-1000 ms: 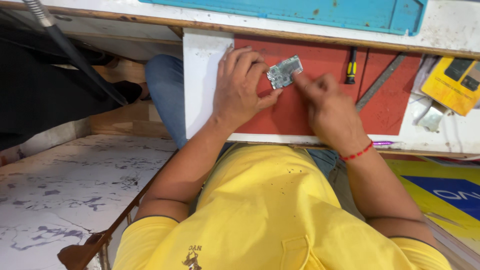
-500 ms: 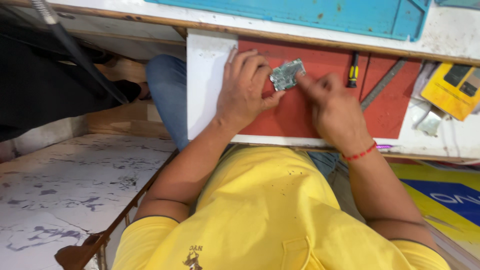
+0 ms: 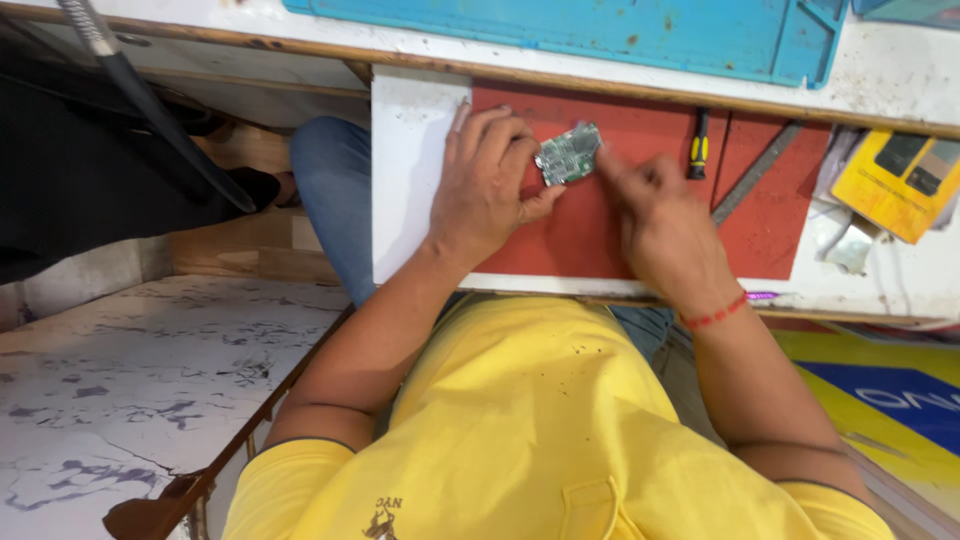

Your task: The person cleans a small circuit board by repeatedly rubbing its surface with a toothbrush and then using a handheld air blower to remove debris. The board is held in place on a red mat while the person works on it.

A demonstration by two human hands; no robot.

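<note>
Circuit board (image 3: 568, 153), small and green-grey, lay tilted on the red mat (image 3: 600, 240) near the mat's upper edge; the left hand (image 3: 487, 185) rested on the mat beside it, fingers curled over, fingertips pinching the board's left edge while the thumb reached under its lower corner, so the hand was closed on the board; the right hand (image 3: 665, 225) was blurred, its fingers bunched together with the tips touching the board's right edge, and whether it gripped anything I could not tell; a red thread (image 3: 715, 314) circled the right wrist. The mat sat in a white tray (image 3: 410, 190) pulled out below the bench edge; a screwdriver with a black-and-yellow handle (image 3: 699, 145) lay upright on the mat just right of the right hand, and a grey metal strip (image 3: 752, 176) lay slanted beyond it; a yellow box (image 3: 897, 183) sat at the far right; a blue mat (image 3: 600, 30) covered the bench top above.
</note>
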